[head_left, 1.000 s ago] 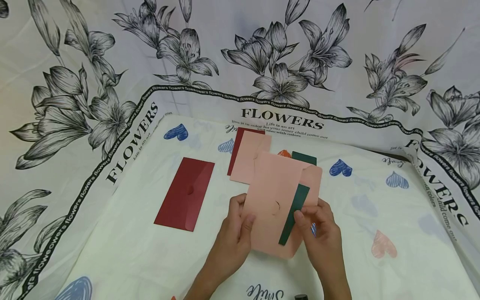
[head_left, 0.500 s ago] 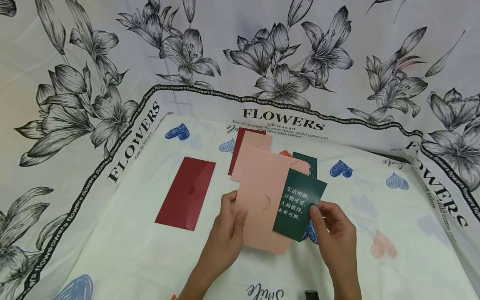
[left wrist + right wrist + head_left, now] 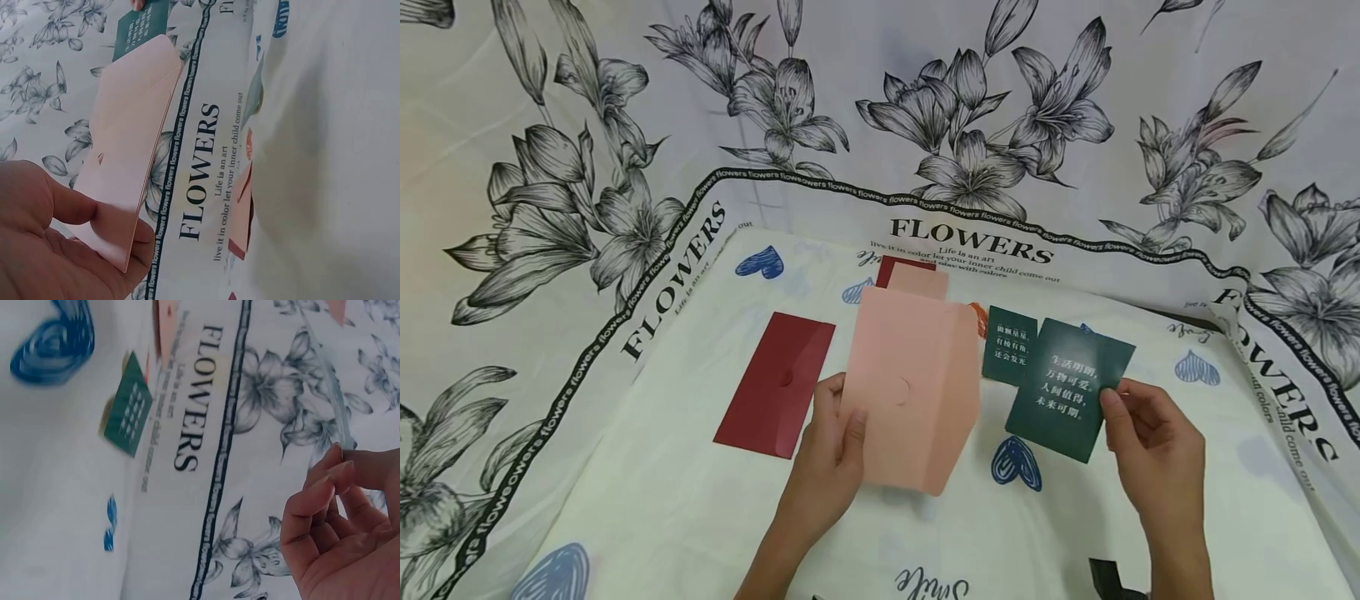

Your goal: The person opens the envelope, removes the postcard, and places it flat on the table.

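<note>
My left hand [image 3: 823, 454] grips a pink envelope [image 3: 895, 383] by its left edge, thumb on the front face. The envelope's flap stands unfolded on its right side, and a curved slit marks the front. To the right, my right hand [image 3: 1153, 450] pinches a dark green card [image 3: 1067, 392] with white printed characters by its right edge. Card and envelope are apart. In the right wrist view the held card [image 3: 331, 387] shows nearly edge-on above the fingertips. The left wrist view shows the envelope [image 3: 128, 144] slanting up from between thumb and fingers.
A second green card [image 3: 1009, 343] lies on the heart-print cloth [image 3: 647, 492], partly overlapped by the held one. A red envelope [image 3: 775, 385] lies left. Behind the held envelope, another pink envelope [image 3: 917, 282] rests over a red one [image 3: 887, 271]. Flower-print fabric [image 3: 820, 100] rises behind.
My right hand has drawn the green card out from the pink envelope and moved right, turning its printed face into view. My left hand has shifted left with the envelope.
</note>
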Motion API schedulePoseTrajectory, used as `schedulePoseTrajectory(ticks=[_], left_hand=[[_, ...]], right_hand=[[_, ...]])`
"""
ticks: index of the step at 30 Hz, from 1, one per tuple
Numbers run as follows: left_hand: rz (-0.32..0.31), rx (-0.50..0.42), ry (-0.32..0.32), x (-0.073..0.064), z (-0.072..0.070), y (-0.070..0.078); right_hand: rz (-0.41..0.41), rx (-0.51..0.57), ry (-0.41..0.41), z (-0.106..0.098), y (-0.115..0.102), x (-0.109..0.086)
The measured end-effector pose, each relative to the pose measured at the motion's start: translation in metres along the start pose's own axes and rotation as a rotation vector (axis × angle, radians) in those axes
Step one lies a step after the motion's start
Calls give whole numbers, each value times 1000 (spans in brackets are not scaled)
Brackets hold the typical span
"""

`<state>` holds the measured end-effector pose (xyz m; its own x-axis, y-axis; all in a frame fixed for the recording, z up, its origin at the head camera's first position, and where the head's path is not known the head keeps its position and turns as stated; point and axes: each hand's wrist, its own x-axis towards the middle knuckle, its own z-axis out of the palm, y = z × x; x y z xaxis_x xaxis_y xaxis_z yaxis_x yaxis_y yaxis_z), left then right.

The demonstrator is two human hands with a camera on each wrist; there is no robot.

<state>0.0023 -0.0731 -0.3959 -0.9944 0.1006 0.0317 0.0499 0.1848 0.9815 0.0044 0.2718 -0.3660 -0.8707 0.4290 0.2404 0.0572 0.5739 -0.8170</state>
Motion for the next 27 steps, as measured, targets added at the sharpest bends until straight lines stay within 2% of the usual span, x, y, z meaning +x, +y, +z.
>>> schedulePoseTrajectory(ticks=[5,12,21,27], left_hand=[[5,-18,-12,0,-2,0],[19,-7,-16,1,-3,-2],[10,-20,-22,1,-3,1],[9,-35,-10,0,-5,2]], right_hand=[[35,-135,-17,-14,17,22],[88,-250,-152,-26,52,59],[99,-354,-323,-21,93,102],[96,-403,-373,-13,107,122]])
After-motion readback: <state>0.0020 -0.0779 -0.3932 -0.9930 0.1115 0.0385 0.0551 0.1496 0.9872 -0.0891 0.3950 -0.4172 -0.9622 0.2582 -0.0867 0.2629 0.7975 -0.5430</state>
